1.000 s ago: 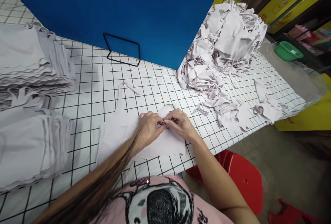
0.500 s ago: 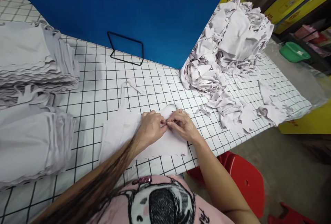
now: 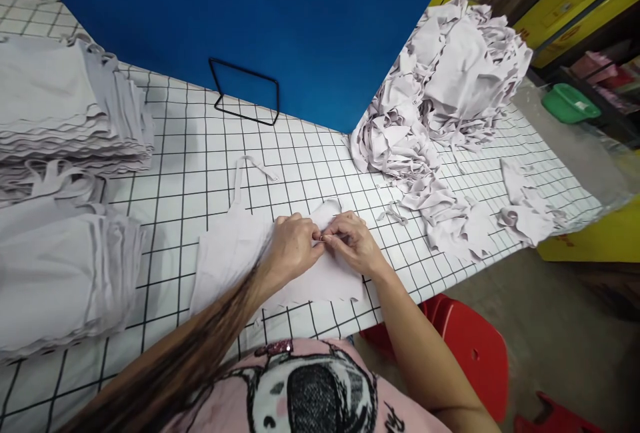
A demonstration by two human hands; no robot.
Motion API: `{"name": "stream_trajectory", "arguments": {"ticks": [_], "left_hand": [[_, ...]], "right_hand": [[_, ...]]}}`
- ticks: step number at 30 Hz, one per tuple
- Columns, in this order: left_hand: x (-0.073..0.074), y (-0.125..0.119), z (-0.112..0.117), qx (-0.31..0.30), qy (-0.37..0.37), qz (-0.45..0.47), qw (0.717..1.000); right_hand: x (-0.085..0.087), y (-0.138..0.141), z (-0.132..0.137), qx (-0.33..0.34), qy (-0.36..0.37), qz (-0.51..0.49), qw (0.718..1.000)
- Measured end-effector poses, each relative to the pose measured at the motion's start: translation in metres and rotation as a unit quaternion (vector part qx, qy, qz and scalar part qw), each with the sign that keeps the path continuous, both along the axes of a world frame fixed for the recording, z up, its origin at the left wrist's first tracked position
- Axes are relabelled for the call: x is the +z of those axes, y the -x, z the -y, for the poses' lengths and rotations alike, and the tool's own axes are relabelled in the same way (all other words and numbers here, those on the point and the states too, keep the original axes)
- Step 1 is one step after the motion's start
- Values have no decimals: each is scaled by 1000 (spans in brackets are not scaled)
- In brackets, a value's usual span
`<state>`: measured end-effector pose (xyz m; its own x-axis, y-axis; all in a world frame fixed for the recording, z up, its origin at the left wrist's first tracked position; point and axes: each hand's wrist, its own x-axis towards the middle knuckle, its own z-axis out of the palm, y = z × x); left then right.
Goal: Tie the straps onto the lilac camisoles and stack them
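Note:
A pale strappy garment (image 3: 227,250) lies flat before me, one thin strap with a small end piece stretching away from it. My left hand (image 3: 295,246) pinches a bit of its upper edge, and my right hand (image 3: 353,240) pinches the strap side of it from the right. Both sets of fingertips meet at one spot. Something tiny shows between them, too small to make out. A curved strap loop rises just behind the hands. Part of the cloth is hidden under my left forearm.
Folded stacks of similar pale garments (image 3: 45,266) stand at the left. A large loose heap of garments (image 3: 460,73) lies at the right back, beside a blue panel (image 3: 240,20) with a black wire frame (image 3: 245,93). A red stool (image 3: 475,353) stands beyond the table's (image 3: 180,220) front edge.
Both hands hold almost the same position, fingertips still together on the garment. The view has shifted very slightly.

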<state>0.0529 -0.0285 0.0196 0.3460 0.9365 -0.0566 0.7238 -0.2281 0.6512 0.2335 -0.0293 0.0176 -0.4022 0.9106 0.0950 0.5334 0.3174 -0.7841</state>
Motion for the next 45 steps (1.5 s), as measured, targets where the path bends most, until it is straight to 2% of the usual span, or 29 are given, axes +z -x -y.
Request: {"name": "stream_trajectory", "arguments": {"ticks": [24,33,45], "left_hand": [[3,-2,-1,7,13,2,1000],[4,-2,-2,-3,12,-11,1000],[1,0,-2,-21,5,-11,1000]], "right_hand": [[1,-1,1,7,-30,9,999],[8,0,4,20,-116,124,985],[15,-1,1,65,-228,265,935]]}}
